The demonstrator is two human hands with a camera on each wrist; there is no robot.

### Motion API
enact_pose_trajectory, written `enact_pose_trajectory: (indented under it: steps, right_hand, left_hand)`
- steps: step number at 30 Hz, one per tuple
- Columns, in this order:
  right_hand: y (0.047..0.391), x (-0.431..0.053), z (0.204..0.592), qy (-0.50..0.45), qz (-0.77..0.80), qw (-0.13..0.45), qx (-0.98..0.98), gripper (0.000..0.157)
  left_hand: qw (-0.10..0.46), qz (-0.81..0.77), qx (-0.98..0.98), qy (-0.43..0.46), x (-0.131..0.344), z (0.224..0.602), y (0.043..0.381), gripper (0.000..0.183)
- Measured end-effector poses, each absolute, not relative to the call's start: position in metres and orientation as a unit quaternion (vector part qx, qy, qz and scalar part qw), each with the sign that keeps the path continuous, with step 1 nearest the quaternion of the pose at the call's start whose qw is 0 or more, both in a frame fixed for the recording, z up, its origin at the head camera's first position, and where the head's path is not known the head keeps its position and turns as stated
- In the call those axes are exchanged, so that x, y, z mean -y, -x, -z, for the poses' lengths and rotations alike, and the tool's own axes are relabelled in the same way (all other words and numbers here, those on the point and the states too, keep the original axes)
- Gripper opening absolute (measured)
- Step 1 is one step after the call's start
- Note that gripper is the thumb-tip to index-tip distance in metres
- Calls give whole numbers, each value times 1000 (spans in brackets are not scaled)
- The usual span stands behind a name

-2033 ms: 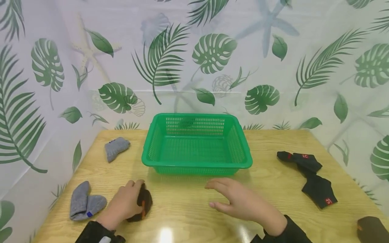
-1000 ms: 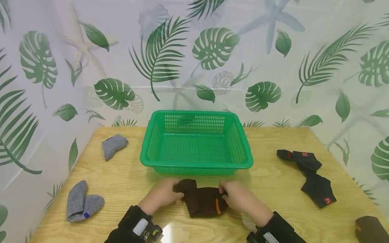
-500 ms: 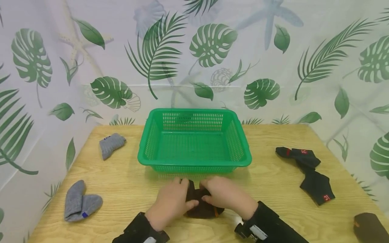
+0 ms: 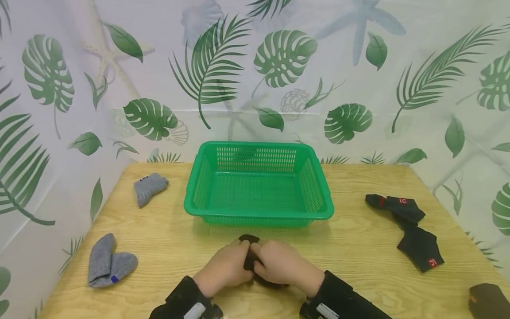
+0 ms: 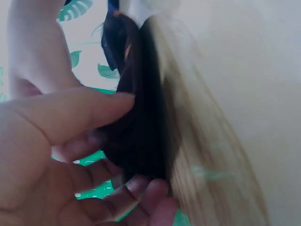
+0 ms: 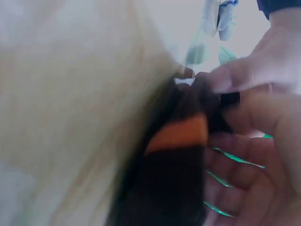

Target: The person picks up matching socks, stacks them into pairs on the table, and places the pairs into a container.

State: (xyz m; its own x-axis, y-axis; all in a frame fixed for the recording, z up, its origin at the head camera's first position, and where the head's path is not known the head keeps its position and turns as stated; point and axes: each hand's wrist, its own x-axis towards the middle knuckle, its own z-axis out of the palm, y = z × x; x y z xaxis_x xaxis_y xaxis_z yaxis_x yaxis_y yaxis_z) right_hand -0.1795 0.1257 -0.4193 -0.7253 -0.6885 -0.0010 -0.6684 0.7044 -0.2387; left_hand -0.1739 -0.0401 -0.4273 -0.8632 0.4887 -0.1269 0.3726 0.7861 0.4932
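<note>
A dark brown sock (image 4: pixel 272 283) with an orange stripe is bunched between both hands on the table, just in front of the green basket (image 4: pixel 259 215). My left hand (image 4: pixel 226 268) grips its left part; in the left wrist view the thumb presses the dark fabric (image 5: pixel 136 127) while the fingers curl beneath. The right hand (image 4: pixel 282 265) pinches the other part, and the right wrist view shows the orange stripe (image 6: pixel 181 134) close to the thumb. The hands nearly touch each other and hide much of the sock.
Two grey sock bundles (image 4: pixel 104 261) (image 4: pixel 150 188) lie on the left. Black socks with red marks (image 4: pixel 420 248) spread out on the right, and another brown sock (image 4: pixel 489 301) sits at the near right corner. Leaf-patterned cloth (image 4: pixel 279 102) hangs behind the wooden table.
The left hand has brought the brown sock from the left to the middle. Both hands took hold of it, spread apart, and then came together, bunching the sock.
</note>
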Motion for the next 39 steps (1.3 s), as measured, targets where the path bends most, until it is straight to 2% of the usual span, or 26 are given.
enact_pose_trajectory:
  steps: [2, 6, 8, 12, 15, 19, 25, 27, 29, 31, 34, 39]
  right_hand:
    - [179, -126, 415, 373, 142, 27, -917, 15]
    - [179, -133, 397, 368, 229, 37, -901, 19]
    - [180, -138, 385, 350, 287, 74, -889, 18]
    - [188, -148, 379, 284, 364, 154, -874, 21]
    - [197, -153, 394, 223, 330, 176, -900, 30]
    - [202, -154, 415, 181, 207, 144, -951, 28]
    - [187, -151, 407, 234, 134, 30, -963, 14]
    - [176, -149, 399, 271, 116, 25, -955, 16]
    - [165, -146, 395, 306, 87, 55, -947, 21]
    - [155, -143, 396, 326, 60, 96, -939, 30]
    - [150, -141, 402, 329, 38, 133, -934, 41]
    - [159, -153, 397, 332, 120, 133, -926, 27]
  left_hand:
    - [140, -275, -920, -240, 44, 425, 176, 32]
    - [198, -418, -851, -248, 52, 418, 180, 27]
    - [231, -490, -805, -240, 57, 414, 182, 31]
    - [266, -555, -760, -208, 60, 414, 187, 20]
    - [236, -512, -797, -216, 59, 425, 192, 12]
    - [178, -436, -850, -234, 57, 436, 194, 11]
    - [90, -263, -925, -259, 52, 420, 175, 18]
    - [76, -190, -936, -287, 49, 411, 163, 23]
    - [96, -145, -931, -321, 46, 405, 149, 29]
    - [140, -114, -921, -344, 44, 403, 139, 36]
    - [182, -96, -914, -349, 41, 404, 131, 42]
    - [192, -121, -915, -335, 49, 408, 133, 41]
